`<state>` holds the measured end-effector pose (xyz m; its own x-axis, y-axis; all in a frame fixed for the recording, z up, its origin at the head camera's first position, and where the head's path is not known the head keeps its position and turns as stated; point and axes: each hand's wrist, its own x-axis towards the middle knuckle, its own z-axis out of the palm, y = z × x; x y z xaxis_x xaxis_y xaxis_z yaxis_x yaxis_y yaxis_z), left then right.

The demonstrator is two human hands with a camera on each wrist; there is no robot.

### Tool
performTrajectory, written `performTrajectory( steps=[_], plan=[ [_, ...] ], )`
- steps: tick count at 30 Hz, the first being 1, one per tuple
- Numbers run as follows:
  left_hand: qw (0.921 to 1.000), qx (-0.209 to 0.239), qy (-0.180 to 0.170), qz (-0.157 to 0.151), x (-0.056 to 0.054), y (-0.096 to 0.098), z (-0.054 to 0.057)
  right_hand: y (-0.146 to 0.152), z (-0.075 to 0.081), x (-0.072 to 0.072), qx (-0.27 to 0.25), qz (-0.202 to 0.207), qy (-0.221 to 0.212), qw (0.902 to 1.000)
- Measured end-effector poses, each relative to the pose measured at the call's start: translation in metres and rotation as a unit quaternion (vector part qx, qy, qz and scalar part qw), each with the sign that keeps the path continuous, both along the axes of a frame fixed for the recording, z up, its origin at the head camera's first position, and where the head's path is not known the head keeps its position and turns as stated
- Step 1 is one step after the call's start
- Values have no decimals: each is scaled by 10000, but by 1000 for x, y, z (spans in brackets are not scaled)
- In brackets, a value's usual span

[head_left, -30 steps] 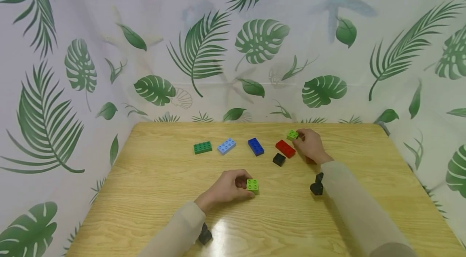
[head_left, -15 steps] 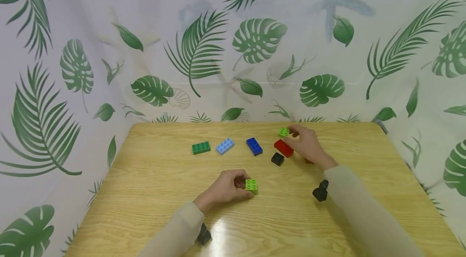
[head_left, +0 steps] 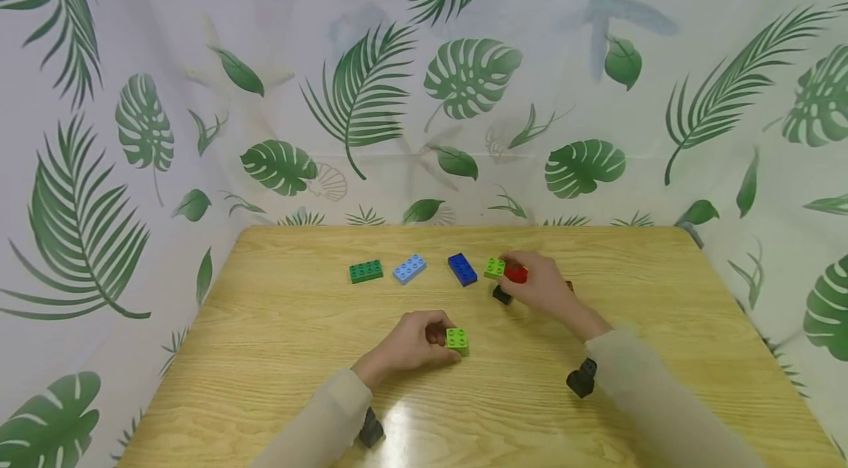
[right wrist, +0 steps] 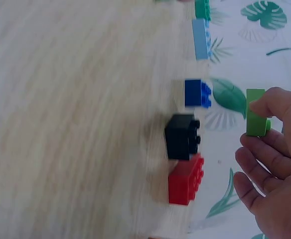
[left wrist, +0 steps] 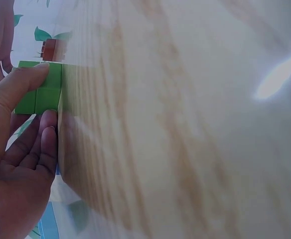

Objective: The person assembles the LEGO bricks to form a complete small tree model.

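My left hand (head_left: 409, 341) pinches a light green block (head_left: 456, 341) on the near middle of the table. In the left wrist view, a seam across this green block (left wrist: 38, 94) suggests two stacked bricks. My right hand (head_left: 539, 284) holds a light green two-by-two brick (head_left: 494, 268) between thumb and fingers. The right wrist view shows this small green brick (right wrist: 256, 113) raised off the table. Under and beside the right hand are a red brick (head_left: 516, 274), partly covered, and a black brick (head_left: 502, 294). A blue brick (head_left: 462, 269) lies just left of the held brick.
Farther left lie a light blue brick (head_left: 409, 268) and a dark green brick (head_left: 366, 271). A brown brick (head_left: 569, 285) is mostly hidden behind the right hand. The wooden table (head_left: 278, 350) ends at a leaf-patterned curtain (head_left: 391, 181).
My right hand has carried its light green brick left and a little nearer, from the table's back past the red brick. The left hand and its green block have stayed in place.
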<state>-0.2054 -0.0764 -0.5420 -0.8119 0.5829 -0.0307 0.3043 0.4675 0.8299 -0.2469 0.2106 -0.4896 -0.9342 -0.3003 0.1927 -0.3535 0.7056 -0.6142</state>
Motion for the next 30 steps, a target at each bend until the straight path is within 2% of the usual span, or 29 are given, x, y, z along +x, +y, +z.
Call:
performTrajectory(
  steps=[10, 15, 22, 30],
  plan=[
    [10000, -26, 8, 15, 0, -1, 0, -17, -9, 23, -25, 542, 293, 9981],
    [10000, -16, 29, -6, -1, 0, -1, -25, -10, 33, -236, 810, 209, 9962],
    [10000, -32, 81, -48, 0, 0, 0, -34, -12, 44, -185, 1062, 486, 9930],
    [9997, 2, 223, -95, -1, -1, -2, -41, -14, 55, -259, 1370, 452, 9892]
  ],
)
